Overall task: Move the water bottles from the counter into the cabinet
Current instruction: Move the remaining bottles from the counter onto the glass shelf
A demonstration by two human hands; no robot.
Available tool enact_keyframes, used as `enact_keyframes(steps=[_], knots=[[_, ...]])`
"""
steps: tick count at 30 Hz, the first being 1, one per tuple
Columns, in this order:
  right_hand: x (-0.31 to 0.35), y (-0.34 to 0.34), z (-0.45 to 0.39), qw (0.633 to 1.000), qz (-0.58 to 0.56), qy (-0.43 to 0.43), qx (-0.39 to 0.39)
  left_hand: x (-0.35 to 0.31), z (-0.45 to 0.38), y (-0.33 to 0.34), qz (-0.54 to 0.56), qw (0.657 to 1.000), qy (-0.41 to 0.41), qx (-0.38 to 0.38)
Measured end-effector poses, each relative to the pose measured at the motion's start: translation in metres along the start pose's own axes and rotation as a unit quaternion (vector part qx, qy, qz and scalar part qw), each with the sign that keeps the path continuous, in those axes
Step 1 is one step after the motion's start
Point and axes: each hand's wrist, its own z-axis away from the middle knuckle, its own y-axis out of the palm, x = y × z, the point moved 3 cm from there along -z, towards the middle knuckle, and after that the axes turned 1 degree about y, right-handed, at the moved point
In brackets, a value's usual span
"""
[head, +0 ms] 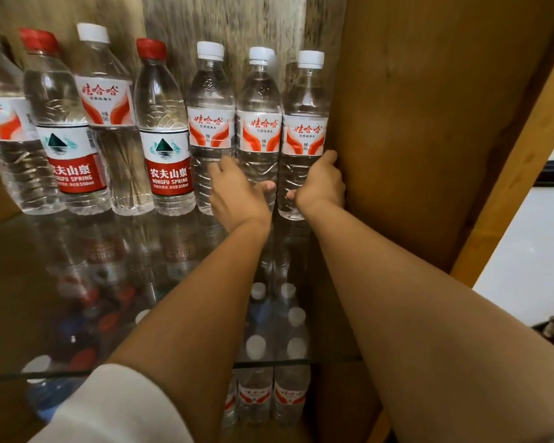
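Head view: my left hand (234,190) and right hand (320,183) each clamp a bottle (259,135), (304,139) on the glass shelf (20,251), against the cabinet wall (429,123). Letting go carelessly could, I judge, topple the packed row.

Home storage: wooden cabinet (413,123) with glass shelf (20,251) (rows of bottled water (163,123)).

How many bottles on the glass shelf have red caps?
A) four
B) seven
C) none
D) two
D: only two red caps show, one red-capped bottle near the left and another red-capped bottle further right; the other bottles on the glass shelf have white caps.
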Motion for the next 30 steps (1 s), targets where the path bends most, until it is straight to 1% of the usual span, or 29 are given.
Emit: enact_keyframes(steps=[3, 6, 9, 13, 18, 20, 23, 25, 27, 30], knots=[[-0.003, 0.005, -0.002, 1.000, -0.016, 0.001, -0.013, 0.002, -0.001, -0.003, 0.002, 1.000, -0.024, -0.014], [-0.005, 0.009, -0.004, 1.000, -0.016, -0.002, -0.020, 0.001, -0.003, -0.004, -0.027, 0.999, -0.036, -0.018], [-0.007, 0.012, -0.005, 1.000, -0.007, -0.008, -0.029, -0.001, -0.004, -0.004, -0.060, 0.998, -0.008, -0.016], [-0.007, 0.013, -0.005, 0.999, 0.005, -0.018, -0.031, -0.002, -0.005, -0.007, -0.096, 0.994, 0.050, -0.023], [-0.008, 0.011, 0.001, 0.999, 0.016, -0.028, -0.018, -0.002, -0.010, -0.011, -0.145, 0.985, 0.091, 0.017], [-0.008, 0.010, 0.004, 1.000, 0.019, -0.017, -0.003, -0.003, -0.010, -0.015, -0.133, 0.987, 0.089, 0.027], [-0.008, 0.009, 0.007, 0.999, 0.014, 0.024, 0.046, -0.002, -0.008, -0.021, -0.091, 0.992, 0.075, 0.039], [-0.006, 0.006, 0.012, 0.997, -0.001, 0.046, 0.065, 0.001, -0.006, -0.024, -0.067, 0.992, 0.072, 0.080], [-0.002, 0.003, 0.021, 0.997, -0.010, 0.046, 0.057, 0.003, -0.005, -0.027, -0.050, 0.985, 0.066, 0.153], [0.008, -0.010, 0.043, 0.999, 0.002, 0.001, 0.040, -0.002, 0.005, -0.039, 0.003, 0.959, 0.053, 0.279]])
